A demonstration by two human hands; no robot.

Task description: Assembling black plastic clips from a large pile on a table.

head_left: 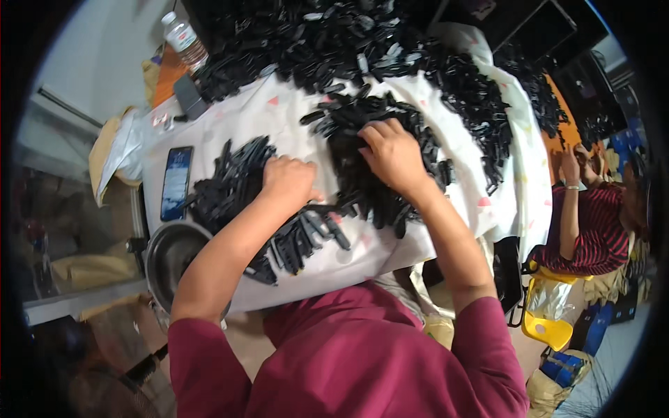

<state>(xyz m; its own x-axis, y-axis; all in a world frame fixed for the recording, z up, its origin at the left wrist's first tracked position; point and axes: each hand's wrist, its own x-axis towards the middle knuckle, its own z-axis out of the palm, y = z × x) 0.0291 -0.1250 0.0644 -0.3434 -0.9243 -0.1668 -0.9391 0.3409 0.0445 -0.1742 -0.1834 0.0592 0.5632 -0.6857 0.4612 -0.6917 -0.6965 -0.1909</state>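
Two heaps of small, long black pieces, which look like plastic, lie on a white patterned cloth point(293, 129). My left hand point(289, 180) rests on the right side of the left heap point(233, 177), fingers curled and closed, their tips hidden. At the right heap point(376, 188), my right hand point(394, 155) reaches in from above. Its fingers are bent together over the dark pieces, and what they hold cannot be made out. More pieces fan out below my left hand toward the table's near edge.
A phone point(176, 182) and a round metal bowl point(171, 261) are at the left. Behind them stand a small dark box point(189, 96) and a plastic bottle point(185, 40). A large black heap point(313, 42) covers the far side. Another person point(589, 226) sits at the right.
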